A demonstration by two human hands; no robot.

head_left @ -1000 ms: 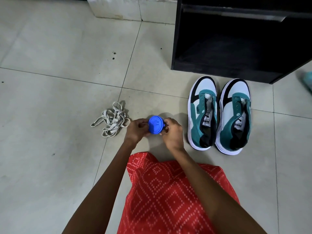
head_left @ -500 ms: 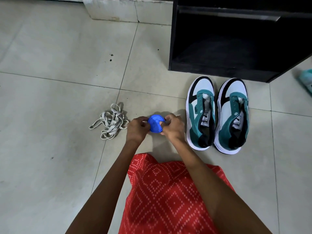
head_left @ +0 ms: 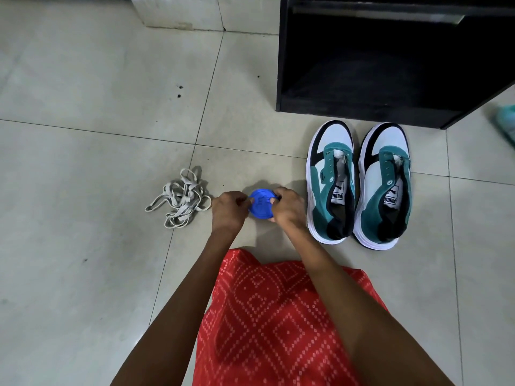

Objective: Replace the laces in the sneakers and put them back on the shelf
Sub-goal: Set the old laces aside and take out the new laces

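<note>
Two teal, white and black sneakers stand side by side on the tiled floor, toes toward the shelf: the left sneaker [head_left: 331,182] and the right sneaker [head_left: 386,185], both without laces. A small round blue bundle [head_left: 260,204], which looks like a coiled blue lace, is held between both hands just left of the sneakers. My left hand [head_left: 227,211] pinches its left edge and my right hand [head_left: 288,208] pinches its right edge. A loose heap of grey-white laces [head_left: 181,199] lies on the floor to the left of my left hand.
A black shelf unit [head_left: 362,107] with an open dark bottom compartment stands behind the sneakers. A white plinth [head_left: 178,12] runs along the far edge. A pale teal object [head_left: 505,123] shows at the right edge. My red patterned garment [head_left: 273,316] fills the near foreground.
Both hands with the blue bundle have stayed in about the same spot beside the sneakers; the fingers have shifted slightly on its edges. Sneakers and grey laces have not moved.
</note>
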